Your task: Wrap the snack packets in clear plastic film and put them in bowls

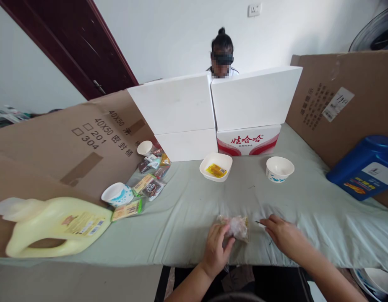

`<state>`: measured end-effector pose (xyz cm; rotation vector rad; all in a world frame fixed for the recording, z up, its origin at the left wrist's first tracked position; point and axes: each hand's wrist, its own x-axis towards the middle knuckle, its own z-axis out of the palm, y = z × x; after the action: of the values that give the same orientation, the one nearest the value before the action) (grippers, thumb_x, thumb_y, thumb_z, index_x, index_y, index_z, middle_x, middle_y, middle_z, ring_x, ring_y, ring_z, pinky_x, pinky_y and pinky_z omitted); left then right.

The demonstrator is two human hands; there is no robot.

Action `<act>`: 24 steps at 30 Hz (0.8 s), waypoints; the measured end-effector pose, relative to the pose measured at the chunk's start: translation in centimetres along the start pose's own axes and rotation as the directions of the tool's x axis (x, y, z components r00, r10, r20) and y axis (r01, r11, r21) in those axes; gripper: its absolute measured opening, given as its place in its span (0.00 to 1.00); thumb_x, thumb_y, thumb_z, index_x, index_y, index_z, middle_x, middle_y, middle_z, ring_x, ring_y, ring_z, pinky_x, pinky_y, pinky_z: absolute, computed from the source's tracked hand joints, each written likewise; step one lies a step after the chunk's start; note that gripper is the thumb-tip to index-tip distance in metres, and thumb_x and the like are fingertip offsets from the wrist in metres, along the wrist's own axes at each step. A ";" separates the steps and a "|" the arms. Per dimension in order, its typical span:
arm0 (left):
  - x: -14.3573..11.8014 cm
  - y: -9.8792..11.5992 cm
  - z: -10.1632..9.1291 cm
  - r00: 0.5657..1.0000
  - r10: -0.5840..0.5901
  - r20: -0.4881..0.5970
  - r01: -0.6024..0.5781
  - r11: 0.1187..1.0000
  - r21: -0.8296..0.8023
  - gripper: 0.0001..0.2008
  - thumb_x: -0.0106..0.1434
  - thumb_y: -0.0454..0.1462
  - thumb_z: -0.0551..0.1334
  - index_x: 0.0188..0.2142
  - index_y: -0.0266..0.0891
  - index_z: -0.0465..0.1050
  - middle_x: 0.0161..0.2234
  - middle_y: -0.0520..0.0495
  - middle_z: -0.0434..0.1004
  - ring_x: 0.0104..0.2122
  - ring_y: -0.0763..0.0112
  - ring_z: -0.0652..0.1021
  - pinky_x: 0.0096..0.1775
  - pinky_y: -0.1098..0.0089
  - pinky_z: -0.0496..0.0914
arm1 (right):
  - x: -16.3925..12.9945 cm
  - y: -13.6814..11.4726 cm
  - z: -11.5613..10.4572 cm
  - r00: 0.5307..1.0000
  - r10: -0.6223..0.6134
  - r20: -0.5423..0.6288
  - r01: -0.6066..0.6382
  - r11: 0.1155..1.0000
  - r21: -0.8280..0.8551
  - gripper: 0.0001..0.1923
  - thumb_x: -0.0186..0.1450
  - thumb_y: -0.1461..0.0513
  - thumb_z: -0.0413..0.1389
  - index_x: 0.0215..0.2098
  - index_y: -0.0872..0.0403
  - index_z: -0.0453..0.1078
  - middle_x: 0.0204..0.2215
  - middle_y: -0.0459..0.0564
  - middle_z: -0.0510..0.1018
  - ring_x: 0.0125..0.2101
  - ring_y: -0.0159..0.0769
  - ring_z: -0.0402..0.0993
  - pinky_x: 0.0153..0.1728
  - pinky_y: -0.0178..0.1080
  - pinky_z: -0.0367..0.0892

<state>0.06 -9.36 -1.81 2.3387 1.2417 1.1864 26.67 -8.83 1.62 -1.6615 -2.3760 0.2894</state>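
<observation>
My left hand lies closed around the left side of a clear plastic bag near the table's front edge. Through the crinkled film, pale, yellowish contents show, but their kind is unclear. To the right of the bag and apart from it, my right hand pinches a thin, small item with a dark tip and a whitish part; its kind cannot be made out. Beyond the hands stands a white square bowl with a yellow sachet in it. A round paper bowl is farther right.
Left on the green cloth are a yellow jug, a tipped paper bowl and several food packets. At right leans a blue bottle. White boxes and cardboard walls enclose the table. A person is behind.
</observation>
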 end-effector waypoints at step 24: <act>1.4 -0.7 -4.3 1.000 -0.017 0.010 0.012 0.920 0.391 0.16 0.64 0.38 0.58 0.52 0.38 0.67 0.43 0.41 0.74 0.47 0.55 0.72 0.49 0.51 0.67 | 2.2 -6.6 2.5 0.925 -0.079 -0.373 0.151 0.974 0.167 0.07 0.64 0.67 0.50 0.36 0.51 0.69 0.45 0.53 0.75 0.51 0.46 0.67 0.48 0.51 0.64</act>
<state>-3.13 -8.44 1.31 2.5976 1.6169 0.9871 19.30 -9.07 1.30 -1.3463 -2.0842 0.1658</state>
